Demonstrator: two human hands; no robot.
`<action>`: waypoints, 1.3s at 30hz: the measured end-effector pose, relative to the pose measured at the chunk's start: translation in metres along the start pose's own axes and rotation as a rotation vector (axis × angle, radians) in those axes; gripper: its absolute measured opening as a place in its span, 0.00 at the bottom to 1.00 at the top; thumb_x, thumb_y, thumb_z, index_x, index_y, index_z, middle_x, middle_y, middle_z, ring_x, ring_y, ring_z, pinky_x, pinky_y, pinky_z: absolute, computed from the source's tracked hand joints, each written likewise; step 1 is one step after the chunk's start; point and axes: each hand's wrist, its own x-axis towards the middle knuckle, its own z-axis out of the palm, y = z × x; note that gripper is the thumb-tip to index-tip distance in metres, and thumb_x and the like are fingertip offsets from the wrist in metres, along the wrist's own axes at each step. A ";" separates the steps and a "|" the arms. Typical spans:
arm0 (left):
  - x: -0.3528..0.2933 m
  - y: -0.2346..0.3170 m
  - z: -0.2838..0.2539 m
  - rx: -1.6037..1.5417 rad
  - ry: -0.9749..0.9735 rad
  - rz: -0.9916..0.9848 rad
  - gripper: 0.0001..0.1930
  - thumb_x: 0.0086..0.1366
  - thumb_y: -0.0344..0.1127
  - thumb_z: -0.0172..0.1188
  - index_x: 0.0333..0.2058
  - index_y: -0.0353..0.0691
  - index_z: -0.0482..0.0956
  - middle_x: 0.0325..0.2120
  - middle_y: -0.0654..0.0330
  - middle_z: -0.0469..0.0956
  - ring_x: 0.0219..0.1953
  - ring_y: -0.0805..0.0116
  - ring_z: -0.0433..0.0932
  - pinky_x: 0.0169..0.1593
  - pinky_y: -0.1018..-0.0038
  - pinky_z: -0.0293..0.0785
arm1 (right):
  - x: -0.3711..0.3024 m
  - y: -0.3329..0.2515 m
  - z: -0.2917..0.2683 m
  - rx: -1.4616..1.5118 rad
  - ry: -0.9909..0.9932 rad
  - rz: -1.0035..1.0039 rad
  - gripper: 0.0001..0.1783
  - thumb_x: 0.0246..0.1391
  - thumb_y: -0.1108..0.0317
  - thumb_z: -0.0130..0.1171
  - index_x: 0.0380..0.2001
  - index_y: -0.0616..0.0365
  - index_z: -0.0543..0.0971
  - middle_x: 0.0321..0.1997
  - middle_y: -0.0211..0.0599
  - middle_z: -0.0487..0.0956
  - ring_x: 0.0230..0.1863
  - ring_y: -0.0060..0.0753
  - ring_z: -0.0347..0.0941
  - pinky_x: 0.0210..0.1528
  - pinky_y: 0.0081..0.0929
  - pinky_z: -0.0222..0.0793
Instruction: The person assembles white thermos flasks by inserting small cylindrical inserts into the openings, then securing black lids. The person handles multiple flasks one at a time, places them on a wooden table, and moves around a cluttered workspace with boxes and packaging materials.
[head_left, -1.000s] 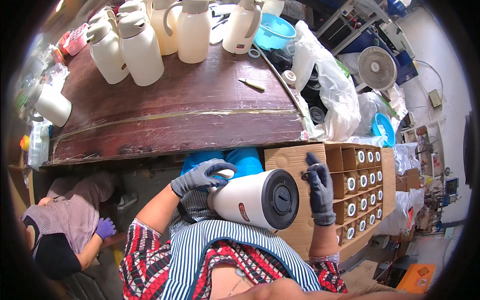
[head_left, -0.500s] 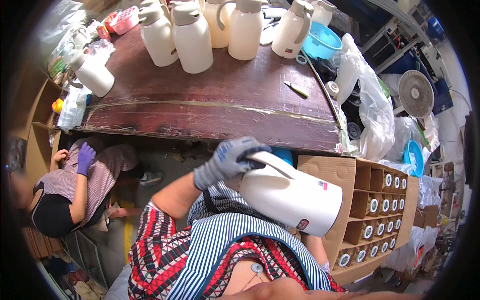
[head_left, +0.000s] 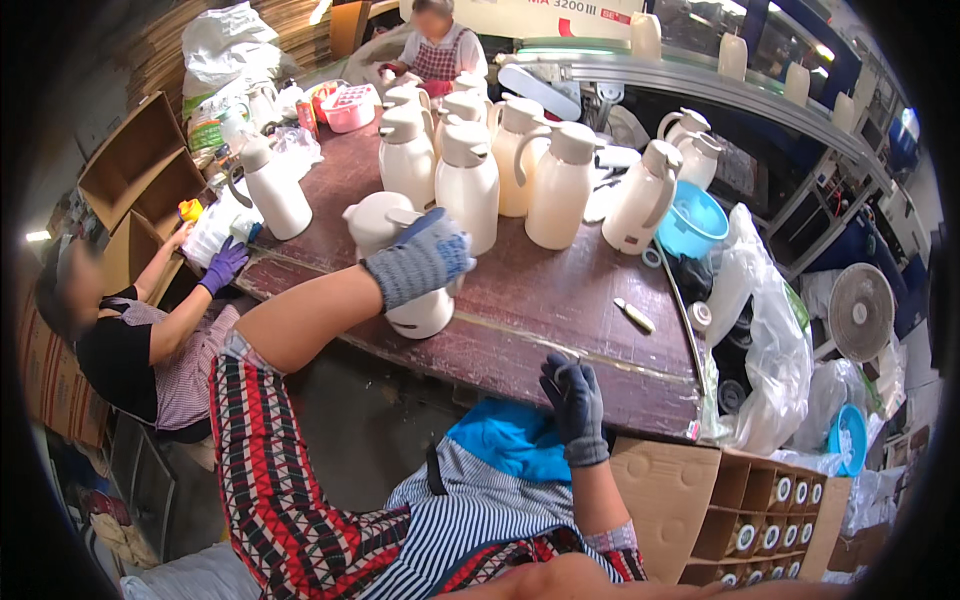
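Observation:
My left hand, in a grey knit glove, grips the handle side of a white vacuum jug. That jug is near the table's front edge, its lid and lower body showing on either side of my glove; the handle itself is mostly covered. Gloved in dark grey, my right hand is raised at the table edge, fingers loosely bent and apart, with nothing visible in it. Beyond my left hand stand several similar jugs. Another white jug stands apart at the left.
A small knife lies on the dark red table. A blue basin stands at its right edge. A divided carton holds several jugs at the lower right. A co-worker's purple-gloved hand is at the left; another person is at the far side.
My left hand has moved the jug from in front of my body forward and left to the table. My right hand, hidden before, now shows apart from it. The view has tilted up.

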 end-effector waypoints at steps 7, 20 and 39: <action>-0.018 -0.071 0.111 0.260 -0.066 -0.152 0.06 0.66 0.41 0.58 0.36 0.62 0.84 0.36 0.68 0.79 0.46 0.66 0.79 0.48 0.62 0.69 | 0.011 -0.007 -0.029 0.010 0.110 0.005 0.07 0.68 0.66 0.54 0.36 0.57 0.74 0.56 0.53 0.80 0.55 0.48 0.79 0.62 0.45 0.76; 0.090 -0.098 0.050 -0.302 0.628 -0.424 0.15 0.65 0.50 0.62 0.44 0.51 0.84 0.40 0.58 0.82 0.45 0.58 0.81 0.50 0.54 0.74 | 0.074 -0.039 -0.096 -1.820 0.337 -0.781 0.09 0.54 0.61 0.67 0.36 0.50 0.81 0.36 0.38 0.78 0.41 0.44 0.77 0.43 0.41 0.71; 0.143 -0.038 0.059 -1.175 0.601 -0.200 0.42 0.61 0.33 0.66 0.73 0.37 0.58 0.69 0.49 0.64 0.69 0.53 0.64 0.72 0.62 0.57 | -0.168 -0.047 -0.103 -1.666 0.621 -0.686 0.32 0.55 0.53 0.64 0.63 0.49 0.75 0.69 0.50 0.69 0.69 0.55 0.64 0.70 0.55 0.58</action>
